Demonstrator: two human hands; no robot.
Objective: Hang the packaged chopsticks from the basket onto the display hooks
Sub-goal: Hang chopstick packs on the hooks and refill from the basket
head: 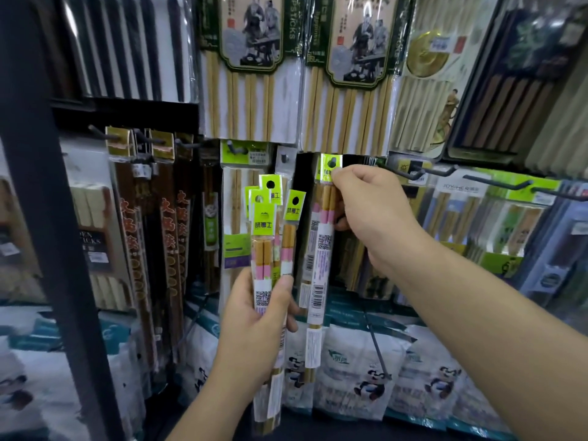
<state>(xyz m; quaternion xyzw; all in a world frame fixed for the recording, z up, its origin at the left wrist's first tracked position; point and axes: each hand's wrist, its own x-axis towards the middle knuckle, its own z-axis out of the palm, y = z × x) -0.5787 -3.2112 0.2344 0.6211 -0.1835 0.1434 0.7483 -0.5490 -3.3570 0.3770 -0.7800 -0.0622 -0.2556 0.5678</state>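
The right hand [372,211] is pinching the green tab [331,169] of one chopstick pack [319,268] between thumb and forefinger, holding its punched hole right at the display hook [332,162]. The pack is hanging straight down from the hook, its long axis upright. I cannot tell whether the hook tip is through the hole or just behind it. The coming move is probably a push straight back along the hook. The left hand [254,316], down and left of the hook, is gripping a bundle of packs [270,237], also upright, tabs fanning at the top. The right hand is the nearer one to the hook. The basket is not showing.
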